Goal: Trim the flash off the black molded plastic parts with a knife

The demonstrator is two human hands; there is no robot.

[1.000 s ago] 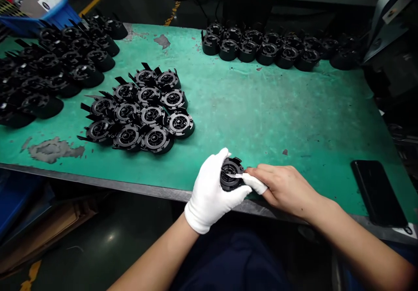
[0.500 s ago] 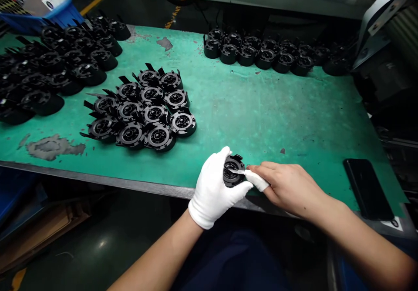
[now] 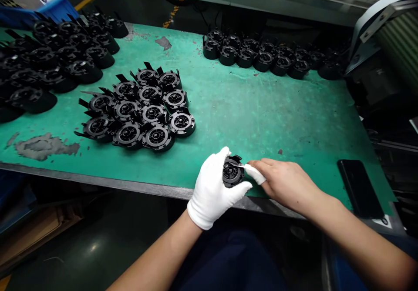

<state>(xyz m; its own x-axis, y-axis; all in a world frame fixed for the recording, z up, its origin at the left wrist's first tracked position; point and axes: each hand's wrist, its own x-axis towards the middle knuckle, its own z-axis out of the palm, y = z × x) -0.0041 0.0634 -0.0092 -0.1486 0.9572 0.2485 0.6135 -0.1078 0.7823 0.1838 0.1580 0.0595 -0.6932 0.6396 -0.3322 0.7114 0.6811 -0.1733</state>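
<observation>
At the table's front edge, my left hand, in a white glove, wraps round a round black plastic housing with its ribbed face up. My right hand is bare except for white wrapping on a finger. Its fingers pinch a small, thin metal blade whose tip lies over the upper part of the housing's face. The blade's handle, if it has one, is hidden in the fingers.
Several like housings stand grouped left of my hands. More housings fill the far left, and a row lines the back. A black phone lies at the right. A blue bin stands at the back left.
The blade has moved from the middle of the housing's face up towards its upper rim, and my right hand has shifted slightly up. My left hand keeps its hold. The view has shifted slightly.
</observation>
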